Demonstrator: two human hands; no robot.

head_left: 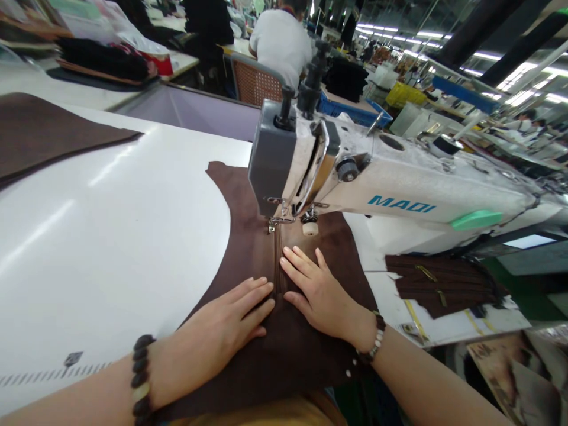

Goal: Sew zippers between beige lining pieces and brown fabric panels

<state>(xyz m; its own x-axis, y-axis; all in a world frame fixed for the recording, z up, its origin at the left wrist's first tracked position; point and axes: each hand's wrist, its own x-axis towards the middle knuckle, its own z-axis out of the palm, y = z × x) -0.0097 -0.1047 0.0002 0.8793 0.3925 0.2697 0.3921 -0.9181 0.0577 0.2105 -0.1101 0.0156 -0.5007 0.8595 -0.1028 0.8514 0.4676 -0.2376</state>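
Note:
A dark brown garment panel (239, 225), leather-like, lies under the head of a sewing machine (355, 171) marked MAQI. Down its middle runs a zipper (277, 266), which passes up to the presser foot (271, 227). My left hand (235, 316) rests flat on the panel, fingertips just left of the zipper's lower end. To the right of the zipper, my right hand (313, 290) presses the panel with its fingers spread. Neither hand grips anything. The panel's near edge is partly hidden by my left forearm.
Another brown piece (48, 133) lies on the white table (110, 236) at the left. Several zippers on brown tape (444, 284) lie at the right. Behind the machine, a person in a white shirt (281, 44) sits on a chair near a blue crate (355, 109).

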